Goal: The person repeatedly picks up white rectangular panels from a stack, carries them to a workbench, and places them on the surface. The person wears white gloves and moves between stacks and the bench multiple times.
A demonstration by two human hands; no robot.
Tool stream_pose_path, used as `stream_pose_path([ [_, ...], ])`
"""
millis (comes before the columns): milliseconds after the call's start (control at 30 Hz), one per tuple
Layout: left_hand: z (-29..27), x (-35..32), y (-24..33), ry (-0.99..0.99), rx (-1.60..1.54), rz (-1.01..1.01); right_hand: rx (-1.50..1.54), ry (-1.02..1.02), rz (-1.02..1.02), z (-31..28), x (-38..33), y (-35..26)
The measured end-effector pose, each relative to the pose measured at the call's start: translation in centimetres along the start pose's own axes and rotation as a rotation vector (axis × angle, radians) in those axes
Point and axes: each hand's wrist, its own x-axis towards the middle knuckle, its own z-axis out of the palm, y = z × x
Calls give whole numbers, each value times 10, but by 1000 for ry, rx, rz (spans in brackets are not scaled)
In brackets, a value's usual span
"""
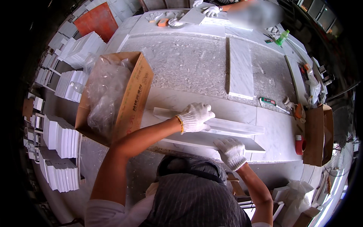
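Observation:
Both my hands wear white knit gloves. My left hand [196,118] is closed over the top of a long pale marble strip [238,127], which stands tilted on its edge. Nearer to me, a second white marble slab [196,143] lies along the bench's front edge. On the right part of this slab rests my right hand [231,152], its fingers stretched out over the surface and its thumb hidden. The two marble pieces lie roughly parallel, with a narrow gap showing between them. Beneath them is the marble-topped bench edge [276,128].
A cardboard box [132,102] of clear plastic stands left; another box [315,136] and a red container [300,144] stand right. A marble slab [240,68] spans the dusty recess [181,60]. A green-handled tool [269,101] lies nearby. Across, a co-worker's gloved hand [211,11] touches a slab [194,16].

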Motion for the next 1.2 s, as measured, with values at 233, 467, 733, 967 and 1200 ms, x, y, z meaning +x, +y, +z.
stream_pose_path([
  [233,12,-2,-6,90,-49,-4,-90,28,23,16,20,3],
  [467,7,-6,-11,63,-219,-14,-56,59,17,25,25,14],
  [733,5,-20,3,-77,169,-62,-49,346,-12,5,22,17],
  [967,23,-18,3,79,101,-106,493,842,886,-23,-64,91],
  [1200,9,-25,2,-103,77,-280,1339,942,782,60,-67,146],
])
